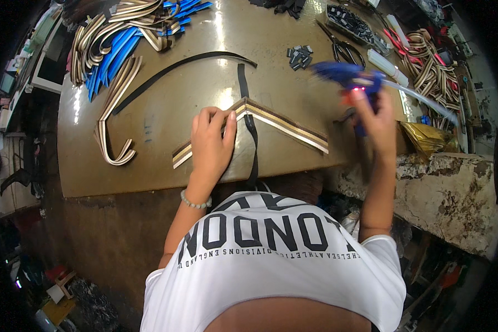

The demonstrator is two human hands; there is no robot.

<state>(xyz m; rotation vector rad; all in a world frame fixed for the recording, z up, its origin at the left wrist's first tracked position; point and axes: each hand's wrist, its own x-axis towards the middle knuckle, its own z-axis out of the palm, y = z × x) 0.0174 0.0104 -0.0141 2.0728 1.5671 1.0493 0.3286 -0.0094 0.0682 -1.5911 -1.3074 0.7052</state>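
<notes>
Brown glossy worktop [166, 110], cluttered workshop around. Far right tray [337, 25] holds small dark clips. Left hand [211, 145] presses flat on striped strap [285, 123] at near centre; right hand [377, 119] grips blue glue gun [346, 74].

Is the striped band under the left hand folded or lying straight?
Folded: the striped band bends into a V, its corner beside the left hand.

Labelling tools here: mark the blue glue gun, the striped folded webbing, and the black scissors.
blue glue gun [343, 74], head view, on its body.
striped folded webbing [285, 122], head view, on its right arm.
black scissors [344, 51], head view, on the handles.
</notes>
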